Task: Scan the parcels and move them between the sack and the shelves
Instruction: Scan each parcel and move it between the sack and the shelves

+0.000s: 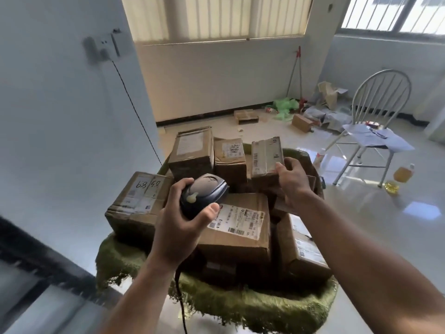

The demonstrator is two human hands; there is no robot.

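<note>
While my left hand (178,227) is closed around the dark rounded barcode scanner with the grey top (203,195), its black cable hanging down toward me, my right hand (292,182) grips the small brown cardboard parcel with the pale taped face (266,155) at its lower right edge, the fingers curled over it. This parcel stands at the far right side of the pile, with its long axis going away from me. It lies ahead and to the right of the scanner, so the right hand is the nearer one. I judge that the scanner must turn rightward to meet the printed face, and that scanning this parcel is the step in hand. Around it, other brown boxes fill the green fuzzy sack (240,307), among them a large box with a white shipping label (240,227) just under the scanner. No shelves are visible. Farther right, a white metal chair (375,112) stands on the glossy floor.
</note>
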